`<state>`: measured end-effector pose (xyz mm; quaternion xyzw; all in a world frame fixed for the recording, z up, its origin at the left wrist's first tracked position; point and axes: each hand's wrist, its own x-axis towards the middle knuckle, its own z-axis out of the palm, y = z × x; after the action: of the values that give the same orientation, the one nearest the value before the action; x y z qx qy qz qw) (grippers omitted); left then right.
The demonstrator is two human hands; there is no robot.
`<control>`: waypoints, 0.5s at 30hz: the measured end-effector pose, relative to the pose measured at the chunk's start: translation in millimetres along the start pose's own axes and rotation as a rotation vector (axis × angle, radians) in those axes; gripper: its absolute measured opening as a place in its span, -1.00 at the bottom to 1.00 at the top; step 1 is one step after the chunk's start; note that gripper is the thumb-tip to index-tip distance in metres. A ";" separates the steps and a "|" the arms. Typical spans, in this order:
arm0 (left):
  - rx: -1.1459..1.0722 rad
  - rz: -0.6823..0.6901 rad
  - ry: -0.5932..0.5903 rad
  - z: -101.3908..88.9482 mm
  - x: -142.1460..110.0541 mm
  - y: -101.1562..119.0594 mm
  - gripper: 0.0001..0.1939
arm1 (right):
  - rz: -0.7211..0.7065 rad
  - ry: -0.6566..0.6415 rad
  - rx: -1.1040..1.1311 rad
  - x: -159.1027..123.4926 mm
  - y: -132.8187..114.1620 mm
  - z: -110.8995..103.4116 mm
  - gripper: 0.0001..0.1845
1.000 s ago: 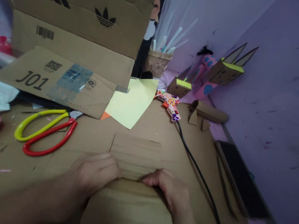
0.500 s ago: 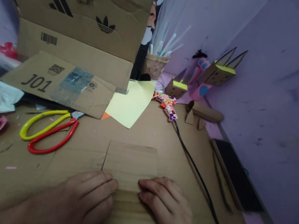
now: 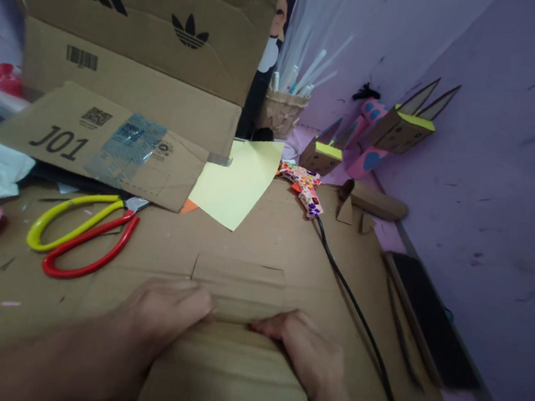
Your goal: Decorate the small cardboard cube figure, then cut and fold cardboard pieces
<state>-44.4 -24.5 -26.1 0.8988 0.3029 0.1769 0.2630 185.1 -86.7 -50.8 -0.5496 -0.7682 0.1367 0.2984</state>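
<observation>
Head view, now: both bare hands sit on a plain cardboard strip (image 3: 225,380) at the near middle of the counter (image 3: 262,239), which is itself covered in cardboard. Half a second ago, the hands lay flatter over the strip, with the fingers stretched out across it; now they have drawn in to its two side edges, and the part nearest the wearer is lifted toward the camera. The far end lies on the counter, just beyond the fingers, and a dark line crosses the strip between the hands, roughly where it bends.

As for the grip, the left hand (image 3: 172,313) is curled around the left edge and the right hand (image 3: 313,353) around the right edge — both clamped on the strip, though the fingers underneath are hidden. The pose closely matches the one a second ago, so the change looks like part of a back-and-forth: pressing, then bending. My judgement is that the cardboard is being worked along that line; how firm the crease is, I cannot tell.

Nothing else seems to have shifted, apart from the tilt of the view. The yellow-and-red-handled scissors (image 3: 93,233) lie off to the left, the flower-patterned hot glue gun (image 3: 305,184) lies beyond the strip with its black cord (image 3: 350,284) trailing right — neither is being touched.
</observation>
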 end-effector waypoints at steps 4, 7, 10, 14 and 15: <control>-0.066 0.001 -0.031 -0.8 7.1 -5.1 -0.84 | -0.062 -0.054 0.063 3.8 6.1 0.3 -0.77; 0.034 0.221 -0.023 -1.7 5.5 0.1 -0.86 | -0.213 0.111 0.219 2.6 3.0 0.4 -0.79; 0.242 0.301 0.054 -3.7 -0.2 7.5 -0.80 | -0.251 0.147 0.226 0.4 -3.4 -1.8 -0.81; 0.408 0.346 0.069 -13.5 -6.9 17.0 -0.68 | -0.274 0.073 0.071 -0.6 -8.7 -8.9 -0.85; 0.434 0.355 0.035 -16.2 -8.1 18.9 -0.67 | -0.286 0.070 0.033 -0.6 -9.0 -10.2 -0.84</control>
<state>-49.7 -36.6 -3.4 0.9699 0.1760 0.1667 0.0240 184.6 -91.7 -38.1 -0.4341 -0.8255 0.0862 0.3504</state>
